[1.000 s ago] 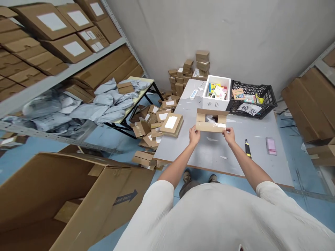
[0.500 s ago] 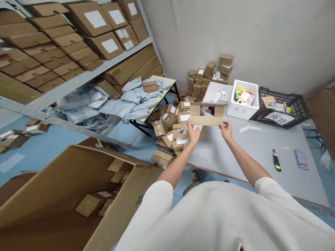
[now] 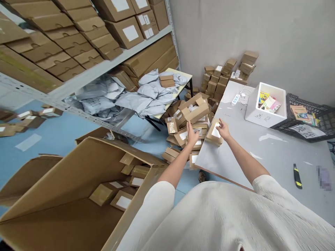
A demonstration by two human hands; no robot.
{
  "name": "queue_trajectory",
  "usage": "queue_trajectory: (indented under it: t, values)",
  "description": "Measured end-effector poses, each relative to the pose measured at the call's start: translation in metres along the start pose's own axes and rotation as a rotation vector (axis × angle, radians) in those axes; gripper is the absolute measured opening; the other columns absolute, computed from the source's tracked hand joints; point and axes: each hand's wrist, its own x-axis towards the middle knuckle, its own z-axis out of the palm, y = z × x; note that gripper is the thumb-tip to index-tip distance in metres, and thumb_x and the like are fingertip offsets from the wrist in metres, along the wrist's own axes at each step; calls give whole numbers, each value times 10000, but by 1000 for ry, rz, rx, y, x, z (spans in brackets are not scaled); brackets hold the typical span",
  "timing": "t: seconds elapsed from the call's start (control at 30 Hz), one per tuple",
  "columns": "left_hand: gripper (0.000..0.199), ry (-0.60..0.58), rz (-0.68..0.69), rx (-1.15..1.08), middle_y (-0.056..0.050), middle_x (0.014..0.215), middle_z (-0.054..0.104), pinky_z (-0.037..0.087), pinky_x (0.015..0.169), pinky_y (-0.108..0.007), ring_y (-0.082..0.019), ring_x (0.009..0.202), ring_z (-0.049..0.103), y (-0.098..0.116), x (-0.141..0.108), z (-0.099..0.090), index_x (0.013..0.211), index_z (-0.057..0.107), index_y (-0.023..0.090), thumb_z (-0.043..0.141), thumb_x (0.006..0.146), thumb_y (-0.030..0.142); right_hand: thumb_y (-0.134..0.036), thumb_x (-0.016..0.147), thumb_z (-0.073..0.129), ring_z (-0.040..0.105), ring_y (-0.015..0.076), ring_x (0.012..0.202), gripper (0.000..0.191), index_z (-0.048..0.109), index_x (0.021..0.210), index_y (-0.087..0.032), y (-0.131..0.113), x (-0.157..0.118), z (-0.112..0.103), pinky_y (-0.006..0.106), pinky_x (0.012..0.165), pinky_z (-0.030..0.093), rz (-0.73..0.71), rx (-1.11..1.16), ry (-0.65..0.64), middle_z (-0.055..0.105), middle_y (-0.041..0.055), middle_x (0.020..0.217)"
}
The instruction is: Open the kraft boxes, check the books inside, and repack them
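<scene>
open box: the open-topped brown cardboard mailer box (image 3: 193, 108) is off the table, above the floor pile at the table's left edge, clear of both hands. Long axis runs lower-left to upper-right; the open side tilts up and left, and a flap stands up at the far end.
left hand: left hand (image 3: 192, 136) is just below the open box, fingers spread, no grip. Whether it touches the boxes beneath, cannot tell.
right hand: right hand (image 3: 223, 130) is fingers loose and apart, resting against the small closed brown box with a white label (image 3: 214, 134) at the table's left edge. No clamp on it.
hands: apart, the labelled box between them.
table: grey worktop (image 3: 267, 153); the labelled box sits at its near-left edge.
floor pile: heap of small brown cardboard boxes (image 3: 180, 134) lies directly under the open box, some with white labels.
behind: stacked small brown boxes (image 3: 225, 75) against the wall.
right side: white foam box (image 3: 267, 104) with colourful booklets inside and handwritten characters on its front, too small to read. Black plastic crate (image 3: 306, 116) carries a paper sign, handwritten, not legible.
table extras: yellow-black utility knife (image 3: 297, 176), well apart from the hands.
near left: large open brown carton (image 3: 65, 195) holds several labelled small boxes.
shelving: metal rack (image 3: 86, 75) with large brown cartons and grey poly mailers.
</scene>
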Motion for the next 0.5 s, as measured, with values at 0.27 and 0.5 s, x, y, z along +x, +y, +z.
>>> queue_trajectory:
  t: [0.27,0.5]
  values:
    - [918,-192,-42,21,-110,1806,349,212,1415,-487,-313,1716,238,-11,1,44,1701,408,273,732,846,195,-398,802,773,539,341,1533,591,747,1367,-225,42,-13,-37,537,1301,406,137,-134,91,623,131,1616]
    - [852,-346,-105,59,-185,1702,500,284,1381,-518,-370,1652,377,-15,1,72,1585,543,179,789,769,172,-319,722,800,649,335,1362,446,770,1160,-240,53,-32,-51,557,1189,503,318,-163,150,745,113,1409]
